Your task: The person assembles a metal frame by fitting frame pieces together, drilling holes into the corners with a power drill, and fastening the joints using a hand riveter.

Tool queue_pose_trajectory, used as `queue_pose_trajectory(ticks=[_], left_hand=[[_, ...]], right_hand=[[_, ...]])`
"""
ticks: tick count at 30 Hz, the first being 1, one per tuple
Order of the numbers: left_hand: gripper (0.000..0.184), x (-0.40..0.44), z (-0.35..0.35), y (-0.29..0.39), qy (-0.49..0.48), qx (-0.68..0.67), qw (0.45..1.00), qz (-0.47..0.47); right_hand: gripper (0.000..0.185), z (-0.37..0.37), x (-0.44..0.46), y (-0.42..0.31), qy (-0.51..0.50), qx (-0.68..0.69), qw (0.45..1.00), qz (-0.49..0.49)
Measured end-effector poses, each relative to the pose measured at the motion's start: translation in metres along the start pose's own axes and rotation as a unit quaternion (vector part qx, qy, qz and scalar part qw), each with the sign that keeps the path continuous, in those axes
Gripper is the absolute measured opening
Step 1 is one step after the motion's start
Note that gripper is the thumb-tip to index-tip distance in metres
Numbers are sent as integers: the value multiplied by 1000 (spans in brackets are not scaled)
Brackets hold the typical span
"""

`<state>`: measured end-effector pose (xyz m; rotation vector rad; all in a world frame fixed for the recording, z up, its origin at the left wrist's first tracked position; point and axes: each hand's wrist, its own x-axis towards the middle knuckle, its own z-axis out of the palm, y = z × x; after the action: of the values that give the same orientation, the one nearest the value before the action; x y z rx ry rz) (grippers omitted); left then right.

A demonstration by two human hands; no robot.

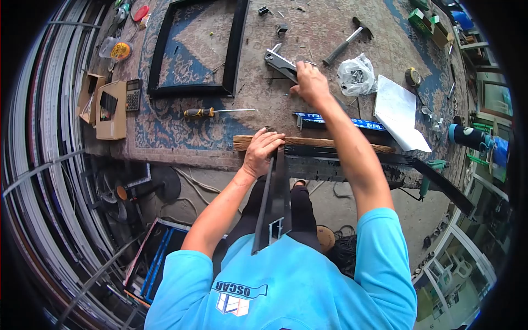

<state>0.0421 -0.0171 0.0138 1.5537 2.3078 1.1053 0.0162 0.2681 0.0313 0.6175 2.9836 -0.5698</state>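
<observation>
My left hand (264, 152) is closed over the near end of a black metal profile (275, 190) and a wooden strip (330, 144) at the table's front edge. The profile slants down towards my body, its cut end by my shirt. Farther out, my right hand (312, 83) has its fingers wrapped around a grey metal hand tool (281, 65) with a narrow tip; its exact kind is unclear. A black profile frame (379, 157) runs right from the strip and bends down past the edge. A yellow-and-black screwdriver (212, 112) lies left of my right hand.
A black rectangular frame (154, 60) lies at the back left. A hammer (344, 45), a plastic bag (356, 75), paper (393, 104), a blue-labelled profile (341, 122) and a tape measure (412, 77) lie rightward. A cardboard box (113, 124) and calculator (133, 94) sit left.
</observation>
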Motion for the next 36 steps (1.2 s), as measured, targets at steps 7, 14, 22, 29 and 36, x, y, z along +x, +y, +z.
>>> queue_pose_trajectory(ticks=[7,14,22,29,36], left_hand=[[29,2,-6,1,6,-47,999,-6],[44,-4,0,-5,10,-60,998,14],[43,-4,0,-4,6,-55,998,13],[38,-2,-6,-1,8,-56,998,9],[28,0,-1,-2,0,-51,999,10]], right_hand=[[43,-51,30,23,-28,244,957,156],[38,-140,-39,8,-48,120,991,28],[33,-238,-39,-78,-142,-148,979,17],[32,-117,-44,-36,-54,58,996,48],[30,-9,-67,-31,-20,23,999,-17]])
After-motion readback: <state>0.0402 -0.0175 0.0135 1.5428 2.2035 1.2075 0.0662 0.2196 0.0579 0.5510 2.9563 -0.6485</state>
